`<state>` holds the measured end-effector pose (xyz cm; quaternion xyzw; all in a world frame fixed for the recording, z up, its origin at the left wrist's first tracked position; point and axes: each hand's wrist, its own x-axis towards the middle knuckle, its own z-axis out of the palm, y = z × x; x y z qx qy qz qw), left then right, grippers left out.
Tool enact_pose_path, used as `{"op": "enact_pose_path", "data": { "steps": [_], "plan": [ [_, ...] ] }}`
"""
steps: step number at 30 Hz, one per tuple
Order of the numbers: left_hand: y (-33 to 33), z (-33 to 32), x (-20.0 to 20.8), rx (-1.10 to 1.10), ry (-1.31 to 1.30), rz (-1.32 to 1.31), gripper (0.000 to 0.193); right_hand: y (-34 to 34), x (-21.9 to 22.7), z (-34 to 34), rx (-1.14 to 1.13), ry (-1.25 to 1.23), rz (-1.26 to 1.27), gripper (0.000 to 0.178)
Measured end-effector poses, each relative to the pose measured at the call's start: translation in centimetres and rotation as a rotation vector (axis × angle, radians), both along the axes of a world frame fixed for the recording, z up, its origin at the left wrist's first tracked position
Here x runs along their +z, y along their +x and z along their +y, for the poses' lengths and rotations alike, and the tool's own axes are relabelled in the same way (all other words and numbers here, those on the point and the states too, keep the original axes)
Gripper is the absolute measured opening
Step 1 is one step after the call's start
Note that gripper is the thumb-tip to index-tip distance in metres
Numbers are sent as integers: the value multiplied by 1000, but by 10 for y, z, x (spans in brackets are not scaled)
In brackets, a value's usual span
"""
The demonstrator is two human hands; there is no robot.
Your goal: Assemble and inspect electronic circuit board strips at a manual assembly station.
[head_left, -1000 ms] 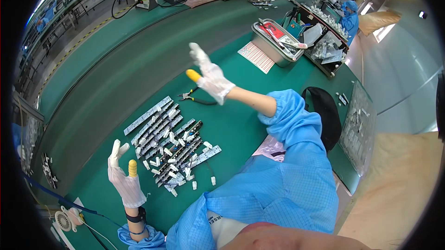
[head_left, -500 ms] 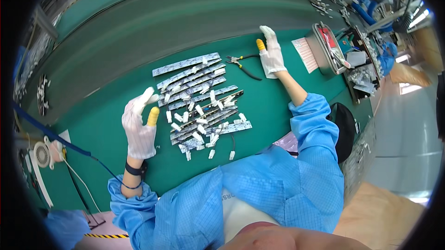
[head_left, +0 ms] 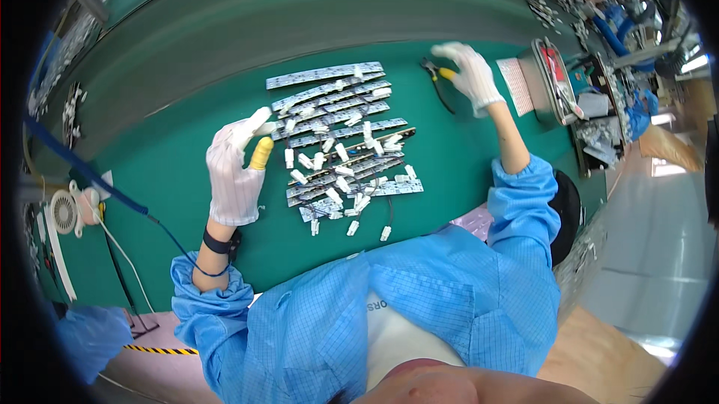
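My left hand (head_left: 234,172), in a white striped glove with a yellow thumb cover, hovers at the left end of the circuit board strips (head_left: 324,74); its fingers and thumb are apart and nothing shows between them. Several strips lie in a slanted stack, with white connectors (head_left: 342,152) on short dark wires scattered over them. My right hand (head_left: 472,78), gloved the same way, has its fingers stretched out beside cutting pliers (head_left: 440,92). Its thumb overlaps the place of one plier handle, so that handle is hidden; the other dark handle shows in full. Whether the thumb presses on the pliers I cannot tell.
A printed sheet (head_left: 514,86) and a metal tray (head_left: 549,97) of tools stand right of my right hand. A blue coiled cord (head_left: 90,172) runs to my left wrist. A small fan (head_left: 64,211) sits at the left. Behind the green mat stretches a dark belt (head_left: 247,14).
The pliers have turned and shifted right, closer under my right thumb. My left hand keeps nearly the same pose near the strips. The whole view has shifted a little.
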<state>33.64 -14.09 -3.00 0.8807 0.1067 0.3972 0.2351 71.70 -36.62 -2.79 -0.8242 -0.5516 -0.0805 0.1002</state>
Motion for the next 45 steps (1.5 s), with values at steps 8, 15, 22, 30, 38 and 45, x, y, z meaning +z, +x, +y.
{"op": "enact_pose_path", "data": {
  "steps": [8,15,22,30,38,45],
  "plan": [
    [2,-7,-1,57,-25,110,37,-68,6,99,278,-152,192,46],
    [-2,-3,-12,132,-10,183,38,-85,35,95,312,154,622,48],
    [2,-4,-16,95,-69,151,47,-100,58,90,331,453,741,32],
    [8,-15,-3,60,-135,151,53,-112,68,93,417,466,648,35],
    [5,-14,-3,42,-142,173,31,-120,48,107,475,509,782,36],
    [-1,-6,-16,82,-65,172,49,-122,44,116,448,359,724,37]
  ]
}}
